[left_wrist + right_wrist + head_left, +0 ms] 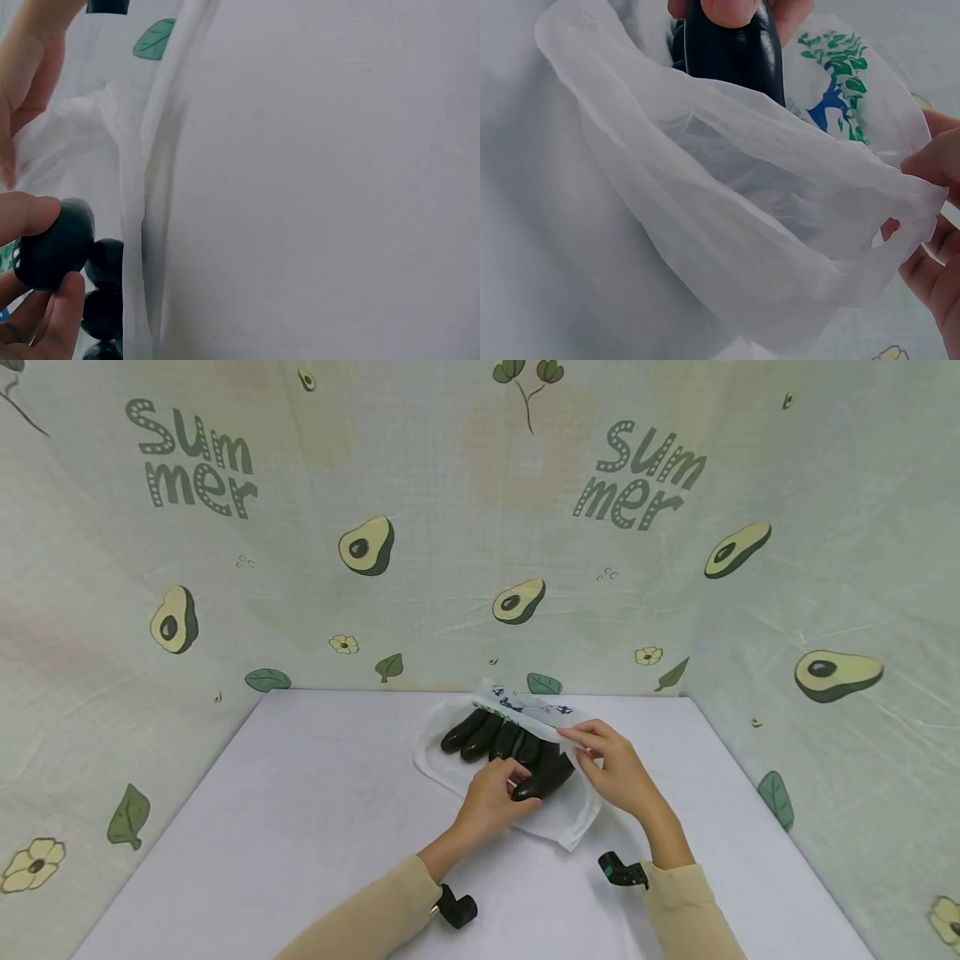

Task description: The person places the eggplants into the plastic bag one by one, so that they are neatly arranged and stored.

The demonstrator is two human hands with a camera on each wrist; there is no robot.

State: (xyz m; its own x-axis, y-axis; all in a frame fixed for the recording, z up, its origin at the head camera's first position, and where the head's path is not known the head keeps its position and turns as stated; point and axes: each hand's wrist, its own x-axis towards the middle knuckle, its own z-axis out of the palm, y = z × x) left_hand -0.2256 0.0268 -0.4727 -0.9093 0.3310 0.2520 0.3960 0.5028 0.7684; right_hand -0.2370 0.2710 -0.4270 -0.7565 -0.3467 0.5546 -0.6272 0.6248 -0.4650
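Observation:
Several dark, glossy eggplants (482,739) lie side by side on a white plastic bag (562,833) with its upper layer lifted. My left hand (491,797) grips the nearest eggplant (546,778) by its rounded end. In the left wrist view, the thumb and fingers stand on opposite sides of that eggplant (56,251). With thumb and fingers, my right hand (617,768) pinches the bag's edge near its handle. The right wrist view has the bag (667,191) spread, its mouth partly gaping; its film hides the eggplant's far end.
A white-covered table (300,802) bears the bag towards its back middle. Behind and at both sides hangs a pale cloth (442,635) printed with avocados and leaves. Black wrist cameras (457,907) stick out from both cuffs.

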